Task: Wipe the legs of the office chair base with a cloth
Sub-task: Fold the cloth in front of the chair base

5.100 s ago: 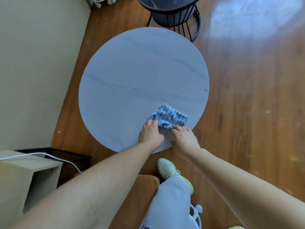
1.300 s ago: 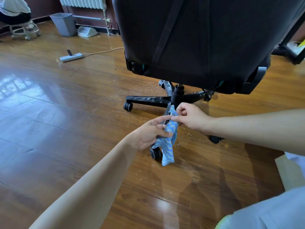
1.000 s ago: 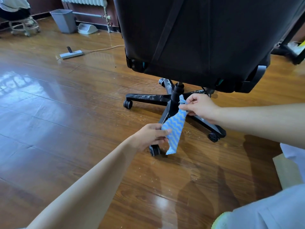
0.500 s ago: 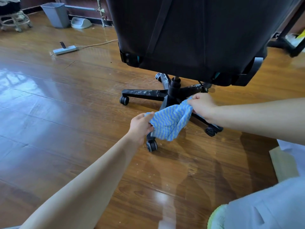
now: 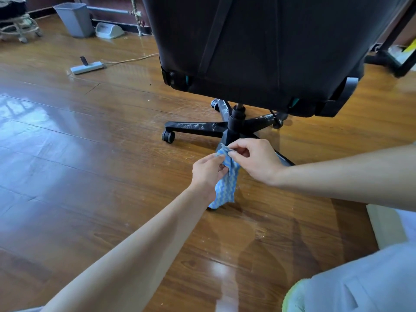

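Observation:
A black office chair (image 5: 258, 48) stands ahead on a wooden floor, its star base (image 5: 198, 128) streaked with white dust. A blue and white wavy-striped cloth (image 5: 226, 185) hangs in front of the nearest leg, hiding most of it. My left hand (image 5: 208, 171) pinches the cloth's top edge. My right hand (image 5: 253, 159) pinches the same top edge just beside it, thumb and fingers close together. Both hands sit just in front of the central column (image 5: 235, 119), above the floor.
A grey waste bin (image 5: 74, 19) and a white power strip (image 5: 86, 67) with its cord lie at the back left. A black frame (image 5: 396, 52) stands at the back right. A pale board (image 5: 387, 224) lies by my knee (image 5: 360, 284) at right.
Five seconds ago the cloth lay on a round table. Since half a second ago my hands have come together, so the spread cloth now hangs folded and narrow.

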